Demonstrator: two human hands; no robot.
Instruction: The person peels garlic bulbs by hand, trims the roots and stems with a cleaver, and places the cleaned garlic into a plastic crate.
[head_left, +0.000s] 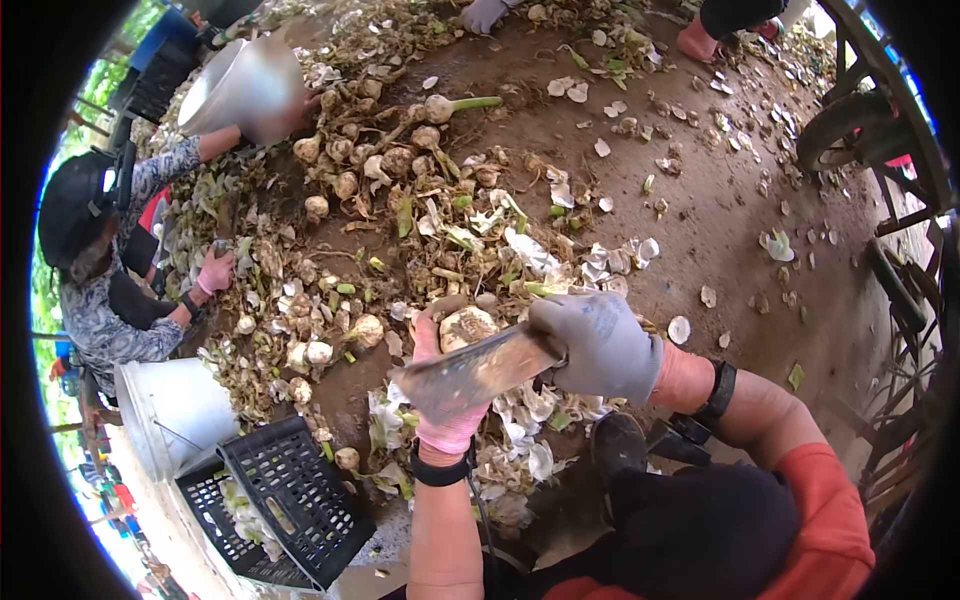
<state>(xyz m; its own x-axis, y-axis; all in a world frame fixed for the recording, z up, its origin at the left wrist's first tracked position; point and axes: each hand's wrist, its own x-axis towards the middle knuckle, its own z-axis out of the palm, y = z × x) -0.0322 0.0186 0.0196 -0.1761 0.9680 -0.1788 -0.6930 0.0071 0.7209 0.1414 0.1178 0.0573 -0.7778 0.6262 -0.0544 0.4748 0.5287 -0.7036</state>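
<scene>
My right hand (pixel 600 345), in a grey glove, is wrapped round the handle of a broad, worn, dirty-bladed knife (pixel 478 378). The blade points left and crosses over my left hand (pixel 452 430), which wears a pink glove. A garlic bulb (pixel 466 328) sits in my left fingers, just beyond the blade, with its pale cut-looking face up. Part of my left palm is hidden behind the knife. Papery peelings and leaf scraps (pixel 530 410) lie on the ground beneath both hands, and loose garlic bulbs (pixel 367 331) are to the left.
A long heap of garlic (pixel 400 160) with stalks and roots runs across the dirt floor. At left, a person in a patterned sleeve (pixel 165 170) works beside the heap. A white bucket (pixel 180 400) and a black crate (pixel 300 500) stand lower left. A wheeled cart (pixel 850 130) is at right.
</scene>
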